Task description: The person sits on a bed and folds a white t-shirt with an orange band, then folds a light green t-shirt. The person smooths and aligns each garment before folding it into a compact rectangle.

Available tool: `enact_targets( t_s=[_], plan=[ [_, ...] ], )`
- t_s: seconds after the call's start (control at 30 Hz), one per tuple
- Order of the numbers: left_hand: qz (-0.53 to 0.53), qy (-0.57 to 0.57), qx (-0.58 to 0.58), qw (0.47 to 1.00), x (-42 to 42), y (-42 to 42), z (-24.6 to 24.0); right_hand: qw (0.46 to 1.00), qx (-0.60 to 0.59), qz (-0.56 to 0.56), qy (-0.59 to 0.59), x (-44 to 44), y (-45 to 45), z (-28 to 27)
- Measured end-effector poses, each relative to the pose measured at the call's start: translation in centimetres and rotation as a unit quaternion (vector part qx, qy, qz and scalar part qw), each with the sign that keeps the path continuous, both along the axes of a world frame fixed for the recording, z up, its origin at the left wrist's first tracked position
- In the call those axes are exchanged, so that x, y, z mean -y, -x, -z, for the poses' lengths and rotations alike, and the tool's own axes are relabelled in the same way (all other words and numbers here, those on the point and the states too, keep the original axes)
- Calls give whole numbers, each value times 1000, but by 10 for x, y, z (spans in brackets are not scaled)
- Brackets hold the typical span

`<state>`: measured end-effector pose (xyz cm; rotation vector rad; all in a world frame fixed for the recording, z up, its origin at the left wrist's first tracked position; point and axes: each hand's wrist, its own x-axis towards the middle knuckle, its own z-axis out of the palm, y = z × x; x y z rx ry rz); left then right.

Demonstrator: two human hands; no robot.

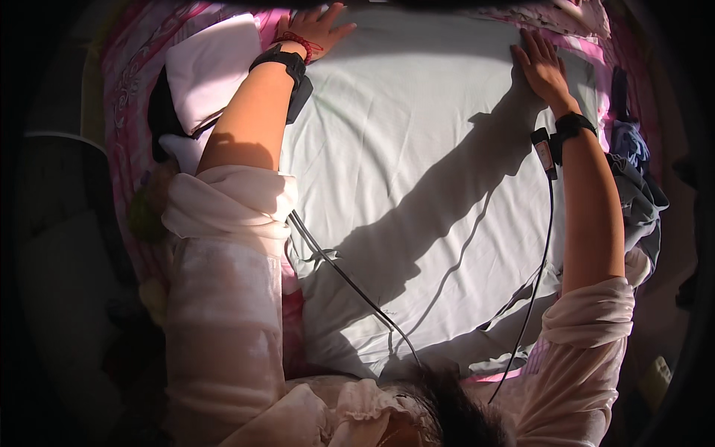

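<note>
A pale grey-green cloth lies spread out before me, with shallow creases across it and bunched folds along its near edge. My left hand rests at its far left corner, palm down with the fingers spread. At the far right, my right hand lies on the cloth near its right edge, palm down and holding nothing. A red beaded bracelet and a black strap circle my left wrist. On my right wrist, a black strap carries a small device.
Folded white fabric sits left of the cloth on a pink patterned bedcover. Rumpled dark and blue garments lie to the right. Pink printed fabric is at the far right. Black cables run across the cloth towards me.
</note>
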<state>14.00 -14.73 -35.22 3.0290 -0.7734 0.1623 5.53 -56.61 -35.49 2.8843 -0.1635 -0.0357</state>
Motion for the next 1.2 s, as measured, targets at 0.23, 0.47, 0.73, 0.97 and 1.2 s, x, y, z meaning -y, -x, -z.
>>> enact_targets(
  t_s=[0.23, 0.47, 0.73, 0.97, 1.2],
  plan=[
    [106, -38, -109, 988, -36, 97, -45, 965, 70, -221, -122, 10, 132, -14],
    [82, -131, -99, 983, -62, 174, -39, 999, -5, 5, -42, 46, 189, -31],
    [263, -29, -98, 959, -58, 328, -72, 945, -61, -228, -225, -98, 353, -81],
    [282, -110, -166, 938, -55, 401, -48, 957, -127, -217, -146, -113, 407, -62],
    [377, -121, -138, 908, -66, 429, -67, 915, -112, -332, -202, -112, 445, -84]
  ],
)
